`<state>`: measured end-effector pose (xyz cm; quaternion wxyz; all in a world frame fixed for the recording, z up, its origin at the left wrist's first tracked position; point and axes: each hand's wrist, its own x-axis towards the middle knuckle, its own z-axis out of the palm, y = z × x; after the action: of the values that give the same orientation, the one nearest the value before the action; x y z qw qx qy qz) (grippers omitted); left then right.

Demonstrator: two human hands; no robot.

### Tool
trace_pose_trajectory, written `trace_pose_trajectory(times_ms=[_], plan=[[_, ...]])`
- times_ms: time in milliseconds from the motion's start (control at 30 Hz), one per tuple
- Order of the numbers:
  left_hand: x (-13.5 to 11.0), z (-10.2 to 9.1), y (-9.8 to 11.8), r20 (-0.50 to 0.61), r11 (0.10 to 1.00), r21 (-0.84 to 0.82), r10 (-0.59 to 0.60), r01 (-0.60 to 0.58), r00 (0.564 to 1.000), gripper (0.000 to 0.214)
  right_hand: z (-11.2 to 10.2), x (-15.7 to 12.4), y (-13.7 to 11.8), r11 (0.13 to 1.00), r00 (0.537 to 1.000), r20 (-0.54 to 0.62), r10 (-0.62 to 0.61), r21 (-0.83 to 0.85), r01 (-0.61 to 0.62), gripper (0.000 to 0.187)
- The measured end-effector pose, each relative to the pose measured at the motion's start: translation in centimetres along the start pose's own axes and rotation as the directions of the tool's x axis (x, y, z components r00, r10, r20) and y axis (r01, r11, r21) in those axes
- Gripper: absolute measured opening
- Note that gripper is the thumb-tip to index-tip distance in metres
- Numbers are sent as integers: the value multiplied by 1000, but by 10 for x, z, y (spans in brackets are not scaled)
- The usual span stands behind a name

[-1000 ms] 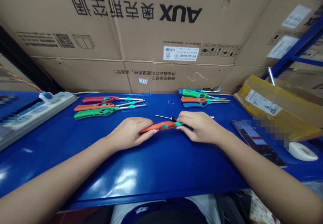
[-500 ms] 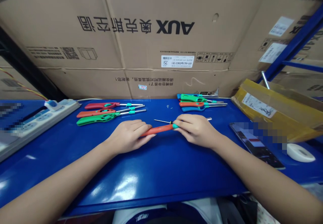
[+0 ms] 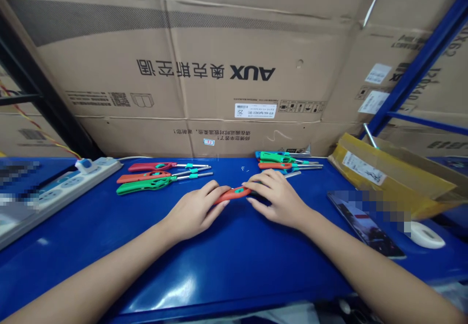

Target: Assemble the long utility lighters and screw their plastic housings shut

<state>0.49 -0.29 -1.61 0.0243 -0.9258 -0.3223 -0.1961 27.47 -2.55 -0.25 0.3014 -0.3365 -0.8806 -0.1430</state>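
Note:
An orange long-nosed lighter (image 3: 233, 195) with a teal trigger lies across the middle of the blue table (image 3: 226, 265). My left hand (image 3: 195, 209) is closed round its handle end. My right hand (image 3: 276, 197) covers its nozzle end, fingers curled over it; the metal tip (image 3: 294, 174) pokes out past this hand. The small screwdriver seen earlier is hidden under my right hand.
Three lighters (image 3: 161, 175) lie in a row at the back left, another stack (image 3: 283, 161) at the back right. A power strip (image 3: 62, 190) sits at left. A phone (image 3: 363, 224), a white tape roll (image 3: 426, 234) and a yellow parcel (image 3: 387, 178) lie at right. Cardboard boxes (image 3: 219, 80) form a wall behind.
The camera has tilted up, so everything sits lower in the picture. My right hand has slid over the screwdriver, which no longer shows. Both hands stay on the orange lighter.

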Motion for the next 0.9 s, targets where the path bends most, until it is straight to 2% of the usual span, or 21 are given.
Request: trace_pose_trajectory(times_ms=[133,233,400,500,600,667,733,767,800,900], plan=[[1,5,7,83,995,-91,-26,33,996,40,2,1,-14,986,989,-11,-146,-77,145,20],[2,9,11,124,982,-186,5,18,992,41,0,0,-21,986,988,33,-149,-76,151,23],[6,7,13,87,967,-252,-5,27,996,40,-3,1,-22,983,986,156,58,-182,-29,38],[7,6,13,69,964,-267,18,1,997,40,-2,2,-21,967,942,306,138,-247,-61,51],[6,4,11,88,956,-292,61,-33,994,40,-1,3,-22,965,883,432,182,-253,-75,52],[5,-1,4,117,956,-287,100,-63,988,42,-3,4,-20,965,871,443,213,-233,-118,50],[4,-10,-9,139,971,-224,114,-81,984,54,-8,5,-13,953,857,429,286,-219,-209,47],[3,-14,-17,150,983,-169,95,-69,984,63,-11,5,-8,938,842,421,337,-223,-264,45],[3,-19,-26,169,994,-109,49,-31,984,65,-14,5,-1,901,808,405,429,-252,-352,44],[3,-31,-54,180,975,145,-196,171,964,48,-21,2,25,813,731,362,578,-336,-475,43]])
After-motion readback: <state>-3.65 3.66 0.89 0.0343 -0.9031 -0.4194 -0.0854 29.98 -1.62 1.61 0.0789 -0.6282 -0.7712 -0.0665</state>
